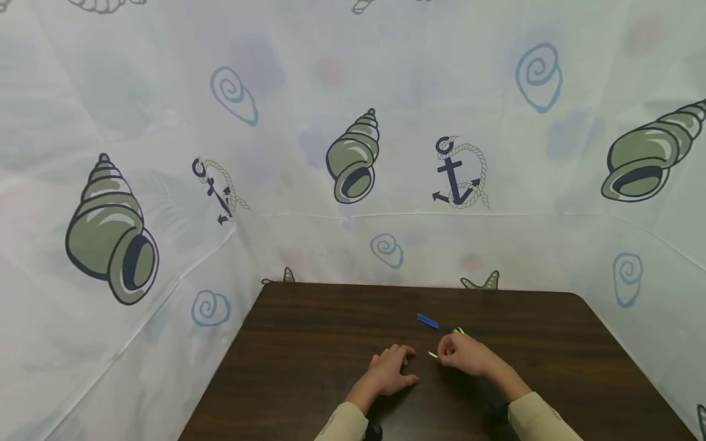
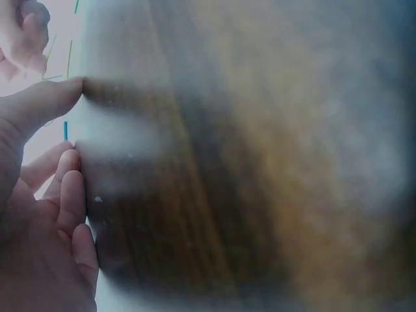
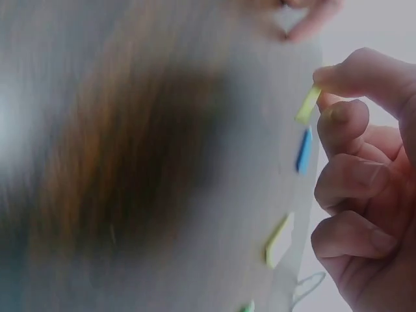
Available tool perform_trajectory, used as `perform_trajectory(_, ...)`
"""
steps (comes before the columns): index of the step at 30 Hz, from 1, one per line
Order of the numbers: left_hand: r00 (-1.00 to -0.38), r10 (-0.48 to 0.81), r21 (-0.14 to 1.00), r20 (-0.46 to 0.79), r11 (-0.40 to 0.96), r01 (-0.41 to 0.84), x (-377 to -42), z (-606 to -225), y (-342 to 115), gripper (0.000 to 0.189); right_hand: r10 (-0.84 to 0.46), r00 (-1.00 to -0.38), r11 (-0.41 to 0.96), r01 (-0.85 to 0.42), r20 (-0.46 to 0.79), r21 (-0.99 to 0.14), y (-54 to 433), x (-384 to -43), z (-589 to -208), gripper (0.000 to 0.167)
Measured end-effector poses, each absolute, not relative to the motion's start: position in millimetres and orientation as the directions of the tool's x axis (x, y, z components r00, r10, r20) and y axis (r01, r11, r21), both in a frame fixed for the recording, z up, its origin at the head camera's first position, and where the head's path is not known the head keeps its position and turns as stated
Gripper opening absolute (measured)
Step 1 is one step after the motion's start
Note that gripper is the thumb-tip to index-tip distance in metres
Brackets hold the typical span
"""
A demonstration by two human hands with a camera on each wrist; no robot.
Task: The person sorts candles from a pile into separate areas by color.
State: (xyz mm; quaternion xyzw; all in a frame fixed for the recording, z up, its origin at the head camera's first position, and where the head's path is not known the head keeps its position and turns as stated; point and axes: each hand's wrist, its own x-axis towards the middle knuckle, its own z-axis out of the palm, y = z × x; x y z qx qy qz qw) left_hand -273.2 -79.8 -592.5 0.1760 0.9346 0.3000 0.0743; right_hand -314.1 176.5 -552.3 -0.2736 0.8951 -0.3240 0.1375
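My right hand (image 1: 466,355) pinches a short, thin yellow stick (image 3: 308,104) between thumb and index finger, the other fingers curled in. One end of the stick juts out to the left, low over the table. My left hand (image 1: 388,370) rests on the tabletop with fingers loosely spread, and in the left wrist view the fingertips (image 2: 73,188) are at the wood. Beyond the hands lies a small group of blue sticks (image 1: 427,321), side by side. Just behind my right hand are more yellow sticks (image 1: 459,330), partly hidden by it.
A dark brown wooden table (image 1: 331,312) spreads under both hands. White cloth (image 1: 298,233) printed with shells and anchors hangs behind and beside it. The right wrist view shows a small green piece (image 3: 248,307) at its bottom edge.
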Motion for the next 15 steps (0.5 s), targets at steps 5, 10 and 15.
perform_trajectory(5,-0.924,0.381,0.601,-0.042,0.748,0.281,-274,-596,-81,0.048,-0.501,-0.864,0.693,-0.357,-0.061,-0.626,199,-325,-548,0.005)
perform_trajectory(10,-0.913,0.405,0.602,-0.053,0.742,0.295,-270,-588,-83,0.051,-0.368,-0.929,0.755,-0.268,-0.049,-0.599,218,-335,-541,0.009)
perform_trajectory(15,-0.907,0.414,0.593,-0.071,0.749,0.295,-271,-588,-83,0.053,-0.204,-0.974,0.829,-0.115,-0.103,-0.547,230,-341,-535,0.016)
